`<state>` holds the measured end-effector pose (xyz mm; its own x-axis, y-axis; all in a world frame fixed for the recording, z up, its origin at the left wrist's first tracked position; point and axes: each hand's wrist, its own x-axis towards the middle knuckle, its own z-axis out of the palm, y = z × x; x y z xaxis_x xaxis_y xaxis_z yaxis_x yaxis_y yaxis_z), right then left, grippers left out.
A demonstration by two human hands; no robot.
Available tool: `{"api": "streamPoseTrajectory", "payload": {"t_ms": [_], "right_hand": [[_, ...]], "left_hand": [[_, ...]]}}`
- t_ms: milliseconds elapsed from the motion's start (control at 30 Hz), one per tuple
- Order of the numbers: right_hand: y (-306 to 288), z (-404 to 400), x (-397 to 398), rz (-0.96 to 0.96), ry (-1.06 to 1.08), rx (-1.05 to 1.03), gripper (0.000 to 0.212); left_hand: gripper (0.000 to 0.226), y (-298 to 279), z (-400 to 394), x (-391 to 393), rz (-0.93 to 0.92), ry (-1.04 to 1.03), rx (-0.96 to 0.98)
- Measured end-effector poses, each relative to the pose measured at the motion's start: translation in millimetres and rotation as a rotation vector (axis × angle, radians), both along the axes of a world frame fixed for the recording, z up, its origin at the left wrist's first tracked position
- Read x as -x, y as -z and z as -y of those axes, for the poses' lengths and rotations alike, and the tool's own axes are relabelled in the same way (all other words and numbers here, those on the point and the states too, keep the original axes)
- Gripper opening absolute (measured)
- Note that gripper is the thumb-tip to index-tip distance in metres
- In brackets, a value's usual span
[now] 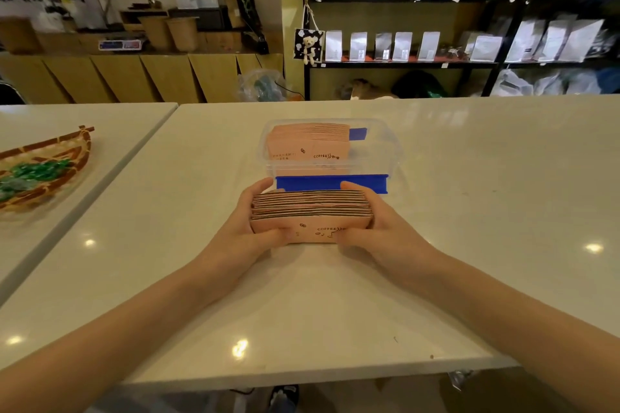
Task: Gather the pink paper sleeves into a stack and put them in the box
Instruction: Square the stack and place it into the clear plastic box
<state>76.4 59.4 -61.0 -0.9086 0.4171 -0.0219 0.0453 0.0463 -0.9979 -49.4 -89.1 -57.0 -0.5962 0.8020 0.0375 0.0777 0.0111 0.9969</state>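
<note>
Both hands grip a stack of pink paper sleeves [311,215] on edge over the white worktop [469,178], just short of the clear plastic box [385,151] w/ a blue clip [330,183] on its near side. Left hand [258,221] clamps the stack's left end, thumb across the printed front face, fingers curled round the back; right hand [372,225] mirrors it on the right end. Neither is open; each is closed on the bundle, squeezing it square.

The stack's long axis runs left-right, parallel to the box's near wall, its top edges facing up. The box sits straight ahead of the hands, directly beyond the stack & nearly touching it in this view; whether the far fingers touch the clip can't be told. Neither hand is clearly nearer; the box is about centred betw. them, shifted slightly right.

Inside, an earlier batch of sleeves [308,144] stands upright at the box's left-rear, same orientation, leaving room on the right & at the front. Judgement: gathering looks done for this bundle, and what remains is a lift up & forward over the near wall, no turn needed, since stack & box already line up. Risk: loose outer sleeves fanning or catching the rim on the way in.

A woven basket [43,171] w/ green items rests on the adjoining worktop, far left, well apart.
</note>
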Motion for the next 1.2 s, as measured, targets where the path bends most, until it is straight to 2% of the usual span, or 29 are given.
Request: {"api": "streamPoseTrajectory", "payload": {"t_ms": [100, 167, 267, 400, 467, 600, 733, 867, 967, 1100, 1200], "right_hand": [[-0.8, 0.6, 2.5, 0.006, 0.019, 0.053, 0.064], [-3.1, -1.5, 3.2, -0.001, 0.007, 0.051, 0.062], [-5.7, -3.8, 4.3, 0.008, -0.024, 0.034, 0.063], [-9.5, -5.6, 0.4, 0.042, -0.047, 0.015, 0.067], [-12.6, -7.6, -2.2, 0.033, -0.039, -0.002, 0.072], [-11.1, -2.4, -0.3, 0.009, -0.020, 0.021, 0.067], [-1.6, 3.7, 7.2, -0.022, 0.054, 0.109, 0.064], [-1.3, -0.5, 7.3, -0.016, 0.025, 0.101, 0.061], [-6.2, -6.9, 3.4, -0.030, -0.022, -0.018, 0.059], [-19.5, -18.2, -0.4, 0.052, -0.076, -0.392, 0.051], [-31.6, -25.8, 0.0, 0.104, -0.132, -0.618, 0.046]], "left_hand": [[0.054, -1.0, -1.7, -0.8, 0.060, -0.014, -0.042], [0.050, -2.7, -1.3, 1.0, 0.078, -0.012, -0.058], [0.058, -4.3, 0.6, 3.5, 0.069, 0.000, -0.039], [0.079, -8.3, 4.3, 5.5, -0.027, 0.025, 0.063], [0.082, -11.4, 6.5, 6.7, -0.043, 0.030, 0.091], [0.071, -7.6, 5.2, 4.1, 0.014, 0.012, 0.084], [0.065, -4.4, -0.6, 1.9, 0.145, -0.023, -0.026], [0.059, -6.7, 2.8, 5.7, 0.121, -0.003, 0.000], [0.052, -8.9, 6.8, 8.0, -0.019, -0.006, 0.054], [0.061, -16.5, 14.8, 19.0, -0.197, 0.001, 0.107], [0.040, -26.3, 16.1, 28.3, -0.449, 0.038, 0.268]]}}
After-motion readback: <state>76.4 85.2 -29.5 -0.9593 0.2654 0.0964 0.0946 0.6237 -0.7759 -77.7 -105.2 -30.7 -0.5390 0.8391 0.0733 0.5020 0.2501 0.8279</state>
